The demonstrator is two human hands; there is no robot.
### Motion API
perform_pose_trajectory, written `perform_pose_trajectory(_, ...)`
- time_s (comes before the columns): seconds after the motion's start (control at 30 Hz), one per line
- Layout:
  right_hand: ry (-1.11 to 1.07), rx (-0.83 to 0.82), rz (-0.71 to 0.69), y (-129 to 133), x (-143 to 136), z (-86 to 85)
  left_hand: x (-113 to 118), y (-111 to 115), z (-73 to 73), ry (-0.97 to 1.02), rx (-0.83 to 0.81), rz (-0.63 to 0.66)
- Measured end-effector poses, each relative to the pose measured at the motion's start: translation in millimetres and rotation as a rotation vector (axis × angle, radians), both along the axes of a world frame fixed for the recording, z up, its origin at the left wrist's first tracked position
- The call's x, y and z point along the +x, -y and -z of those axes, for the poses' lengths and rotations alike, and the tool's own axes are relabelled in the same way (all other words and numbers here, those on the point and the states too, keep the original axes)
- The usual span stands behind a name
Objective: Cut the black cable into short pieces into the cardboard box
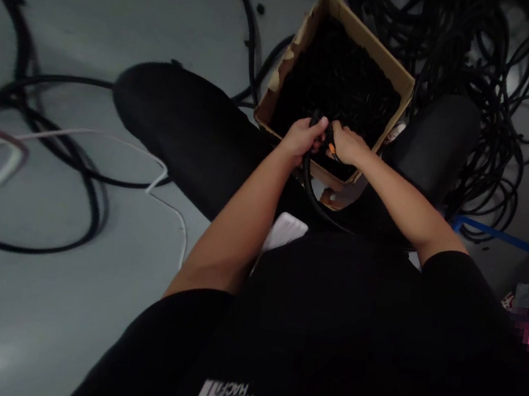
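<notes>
A thick black cable (312, 194) curves up from my lap to my left hand (301, 139), whose fingers are closed around it with the thumb on top. Beside it, my right hand (349, 146) is closed on an orange-and-black item (331, 149); mostly hidden by the fingers, its kind cannot be made out. Both hands are close together over the near edge of an open cardboard box (384, 54). Inside the box lies a heap of small black pieces (339, 68), too dark to tell apart.
Tangled black cables (497, 81) cover the floor at the upper right. More cable loops (47, 249) and a white cord (97, 133) lie on the left. My knees flank the box. A white object (287, 230) rests by my lap; a blue bar (506, 237) is at the right.
</notes>
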State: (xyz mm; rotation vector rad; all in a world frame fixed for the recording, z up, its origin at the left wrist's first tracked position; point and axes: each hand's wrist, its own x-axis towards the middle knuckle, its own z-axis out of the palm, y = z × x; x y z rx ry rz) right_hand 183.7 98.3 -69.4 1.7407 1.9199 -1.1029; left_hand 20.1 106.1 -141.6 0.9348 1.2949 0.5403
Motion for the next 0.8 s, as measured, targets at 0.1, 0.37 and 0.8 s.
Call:
perform_pose_trajectory(0.1, -0.014, 0.043, -0.045, 2.8, -1.4, 2.5, 1.4, -1.0, 0.6, 0.015, -0.023, -0.058)
perform_pose_trajectory(0.37, -0.254, 0.199, -0.036, -2.7, 4.7, -3.8, -3.2, -4.3, -9.5, -0.083, 0.117, -0.240)
perform_pose_trajectory(0.8, -0.357, -0.106, -0.246, 133.5, -23.2, -101.1, -1.2, -7.2, -49.6, -0.067, 0.054, -0.305)
